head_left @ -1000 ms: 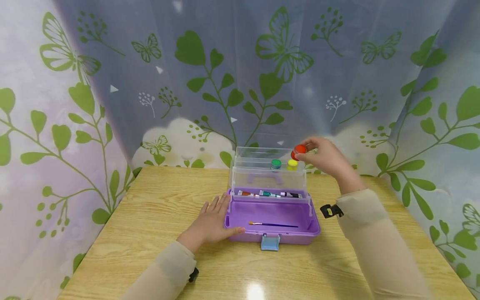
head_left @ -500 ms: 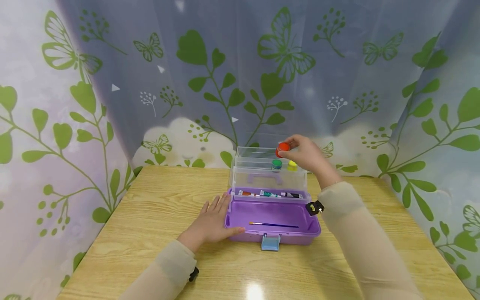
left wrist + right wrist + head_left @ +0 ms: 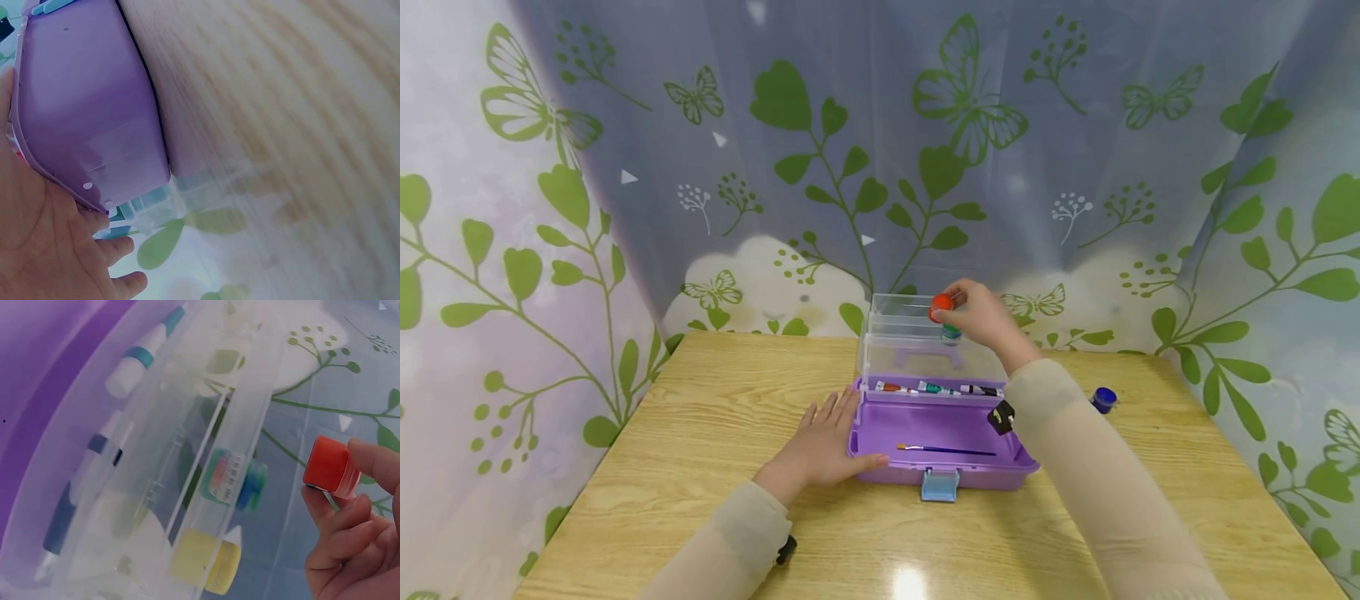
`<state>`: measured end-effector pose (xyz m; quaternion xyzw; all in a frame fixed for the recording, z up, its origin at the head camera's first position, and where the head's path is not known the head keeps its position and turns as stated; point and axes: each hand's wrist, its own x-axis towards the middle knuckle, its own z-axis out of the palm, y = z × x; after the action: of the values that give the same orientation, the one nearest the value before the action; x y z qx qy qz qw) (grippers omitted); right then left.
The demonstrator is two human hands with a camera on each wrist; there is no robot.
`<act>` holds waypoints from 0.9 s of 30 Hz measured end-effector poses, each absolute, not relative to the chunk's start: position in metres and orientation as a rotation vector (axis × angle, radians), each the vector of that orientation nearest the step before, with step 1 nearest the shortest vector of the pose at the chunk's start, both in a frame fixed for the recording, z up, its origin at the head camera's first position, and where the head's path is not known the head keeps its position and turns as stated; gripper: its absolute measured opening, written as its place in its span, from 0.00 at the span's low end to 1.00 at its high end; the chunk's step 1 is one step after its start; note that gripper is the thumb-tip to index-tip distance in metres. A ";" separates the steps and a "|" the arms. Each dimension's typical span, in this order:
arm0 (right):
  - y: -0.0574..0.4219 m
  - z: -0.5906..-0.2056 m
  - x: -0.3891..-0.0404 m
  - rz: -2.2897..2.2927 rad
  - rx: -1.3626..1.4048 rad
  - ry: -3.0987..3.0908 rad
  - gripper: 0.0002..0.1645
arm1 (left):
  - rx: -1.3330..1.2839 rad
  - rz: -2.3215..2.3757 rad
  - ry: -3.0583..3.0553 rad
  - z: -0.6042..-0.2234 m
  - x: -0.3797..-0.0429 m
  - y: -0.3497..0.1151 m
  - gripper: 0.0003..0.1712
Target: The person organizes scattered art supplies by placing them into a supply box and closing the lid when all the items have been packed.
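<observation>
My right hand (image 3: 983, 317) pinches a small red paint jar (image 3: 941, 307) between thumb and fingers, above the clear upper tray (image 3: 902, 323) of a purple box (image 3: 887, 477). In the right wrist view, a green paint jar (image 3: 226, 478) and a yellow paint jar (image 3: 207, 562) sit in that tray; in the head view the hand hides the yellow one. My left hand (image 3: 822, 446) lies with straight fingers against the box's left side, its thumb over the front rim. Paint tubes (image 3: 936, 388) lie in the lower clear tray, and a paintbrush (image 3: 947, 450) lies in the purple bottom.
A blue paint jar (image 3: 1103, 400) stands on the wooden table (image 3: 700, 400) right of the box, beside my right sleeve. The box's light blue latch (image 3: 941, 485) hangs down in front. A patterned curtain (image 3: 820, 167) rises behind the table.
My right hand has carried the red paint jar leftward along the upper tray, from beyond the yellow jar to over the green one. The blue jar has come into sight. My left hand stays put.
</observation>
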<state>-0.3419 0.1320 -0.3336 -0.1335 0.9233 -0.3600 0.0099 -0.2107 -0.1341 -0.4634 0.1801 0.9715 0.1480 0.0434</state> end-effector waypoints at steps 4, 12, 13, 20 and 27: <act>0.126 -0.339 -0.345 -1.080 -0.404 2.912 0.25 | 0.552 0.474 2.965 -0.462 -0.210 -0.134 0.67; 0.113 -0.347 -0.351 -1.015 -0.411 2.908 0.28 | 0.550 0.449 2.972 -0.464 -0.211 -0.134 0.68; 0.112 -0.348 -0.352 -1.009 -0.411 2.908 0.28 | 0.551 0.454 2.972 -0.463 -0.211 -0.134 0.68; 0.104 -0.356 -0.356 -0.933 -0.411 2.929 0.26 | 0.550 0.476 2.969 -0.462 -0.210 -0.133 0.67; 0.099 -0.359 -0.355 -0.859 -0.403 2.952 0.24 | 0.550 0.466 2.972 -0.463 -0.211 -0.134 0.68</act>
<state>-0.3554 0.0989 -0.3589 -0.1298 0.9518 -0.2770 0.0206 -0.2107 -0.1336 -0.4630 0.1796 0.9710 0.1523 0.0417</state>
